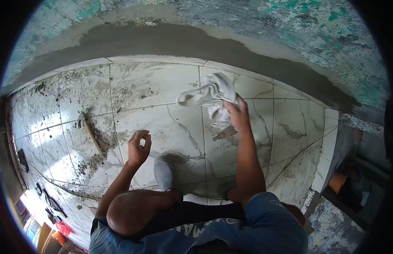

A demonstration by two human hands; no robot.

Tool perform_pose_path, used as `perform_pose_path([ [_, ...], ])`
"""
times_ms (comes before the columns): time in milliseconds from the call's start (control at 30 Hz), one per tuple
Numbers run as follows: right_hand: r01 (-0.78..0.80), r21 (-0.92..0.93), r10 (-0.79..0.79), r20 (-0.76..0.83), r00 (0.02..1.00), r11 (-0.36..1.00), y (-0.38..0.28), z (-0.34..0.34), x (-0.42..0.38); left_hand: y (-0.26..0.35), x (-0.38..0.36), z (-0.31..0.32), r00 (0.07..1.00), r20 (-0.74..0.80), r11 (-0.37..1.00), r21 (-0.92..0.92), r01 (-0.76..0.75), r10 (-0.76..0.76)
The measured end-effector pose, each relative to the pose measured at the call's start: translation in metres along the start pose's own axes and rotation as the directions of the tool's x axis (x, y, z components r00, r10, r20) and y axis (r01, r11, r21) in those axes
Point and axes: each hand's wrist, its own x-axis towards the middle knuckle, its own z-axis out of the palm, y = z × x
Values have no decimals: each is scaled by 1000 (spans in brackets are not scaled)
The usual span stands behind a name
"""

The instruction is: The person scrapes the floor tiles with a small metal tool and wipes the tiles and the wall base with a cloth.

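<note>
A crumpled whitish rag [217, 95] is gripped in my right hand [238, 114], over the marble-patterned floor tiles [162, 120] near the wall. One end of the rag loops out to the left. My left hand [139, 148] hovers in front of my left knee, its fingers loosely curled with a gap at the thumb and nothing visible in them. To its left, a hammer [91, 135] with a wooden handle lies on the tiles among dark crumbs of debris. A brownish smear [225, 133] shows on the tile just below the rag.
Loose dirt [90, 163] is scattered over the left tiles. Ahead runs a wall [162, 40] with a grey mortar band above a tile skirting. A cord [56, 184] crosses the floor at left, near dark sandals [50, 203]. An orange container [337, 183] stands beyond the right edge.
</note>
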Motion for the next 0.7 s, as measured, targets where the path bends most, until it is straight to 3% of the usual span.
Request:
perform_pose_path([
  [67,-12,139,52,-291,955,990,24,-75,4,0,-9,4,1000,9,999,-35,27,-27],
  [100,100,200,-4,-431,902,975,36,-101,15,-1,-11,7,998,28,997,-57,54,-53],
  [133,120,298,61,-533,844,947,70,-137,39,1,-12,6,999,25,997,-70,37,-35],
  [200,104,432,229,-650,725,896,51,-133,70,-2,-16,3,998,2,996,-70,56,-56],
  [267,115,342,196,-748,634,933,105,-149,145,-6,-20,-1,995,-18,992,-77,101,-102],
  [300,59,260,180,-797,576,964,97,-121,166,-5,-22,-6,994,-32,993,-56,105,-107],
  [333,15,162,149,-935,322,987,128,-112,216,-6,-25,-12,990,-46,991,-30,131,-132],
  [367,-224,70,133,-951,279,972,88,-66,202,-5,-29,-17,986,-61,988,-3,156,-156],
  [433,205,101,20,-930,366,974,72,16,181,-4,-34,-23,968,-94,972,-6,233,-233],
  [467,210,-272,-332,-875,353,939,93,53,182,-6,-36,-23,962,-84,966,-11,260,-260],
  [500,0,-557,-525,-783,333,830,69,95,165,-3,-37,-22,963,-78,966,-6,260,-260],
  [533,140,-472,-471,-717,514,871,52,128,148,0,-35,-22,967,-81,970,14,243,-241],
  [567,177,-537,-532,-632,564,825,53,160,139,3,-34,-22,972,-79,974,34,226,-223],
  [600,264,-684,-688,-470,553,680,41,188,116,6,-32,-23,973,-72,974,42,224,-221],
  [633,410,-698,-709,-199,677,587,44,209,99,10,-27,-23,971,-90,972,54,227,-222],
  [700,504,-329,-518,50,854,799,21,233,61,13,-22,-24,970,-109,971,70,227,-219],
])
